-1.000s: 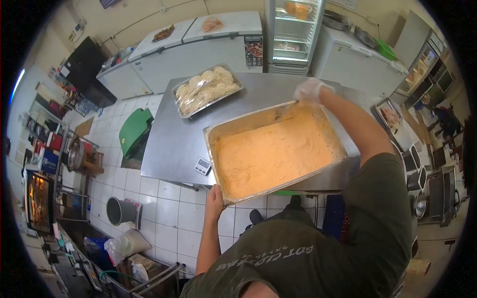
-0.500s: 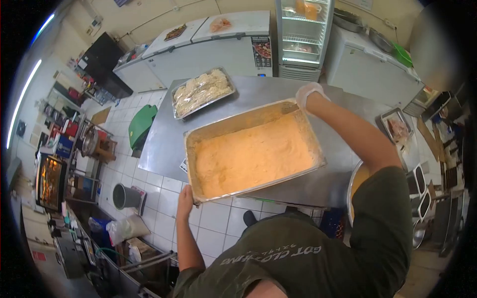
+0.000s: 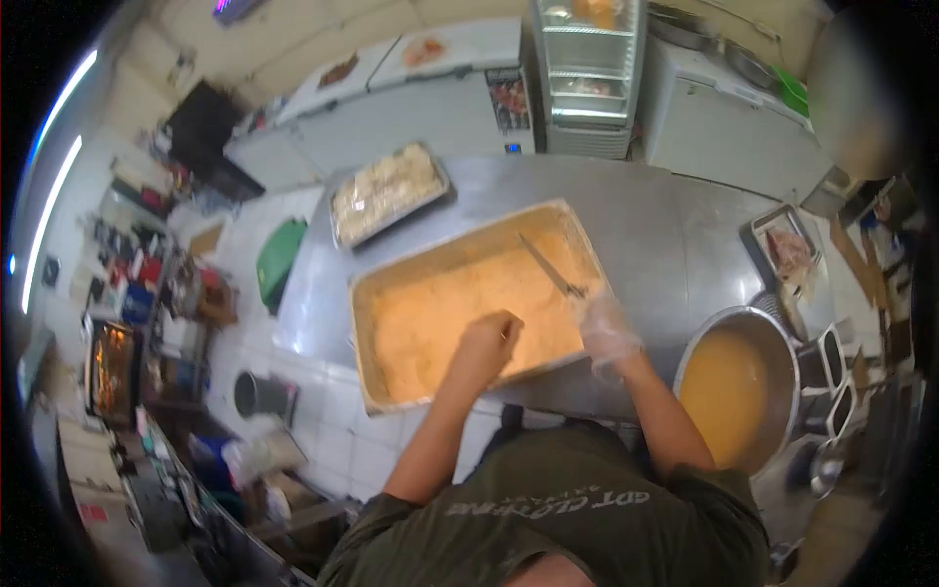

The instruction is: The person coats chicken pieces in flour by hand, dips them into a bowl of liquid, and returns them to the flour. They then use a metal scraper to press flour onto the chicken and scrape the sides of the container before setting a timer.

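Note:
A large rectangular metal pan (image 3: 386,403) of orange breading powder (image 3: 430,323) sits tilted across the front edge of the steel table. Above the powder, my bare left hand (image 3: 492,342) is closed with its fingers curled; whatever they hold, if anything, is hidden. My right hand (image 3: 608,338), in a clear plastic glove, is at the pan's right side. It grips a long thin metal utensil (image 3: 548,264) that points up and left over the powder; blur hides its exact kind.
Behind the pan, a plastic-wrapped tray of pale coated food (image 3: 386,196) rests on the steel table (image 3: 646,225). To the right stand a big metal bowl of yellow-orange liquid (image 3: 724,391) and a small tray of raw meat (image 3: 785,249). Freezers (image 3: 430,108) line the back wall.
Both hands have let go of the pan's ends. My left hand has moved in over the powder, and my right has come down and now holds the metal utensil. The liquid bowl shows fully.

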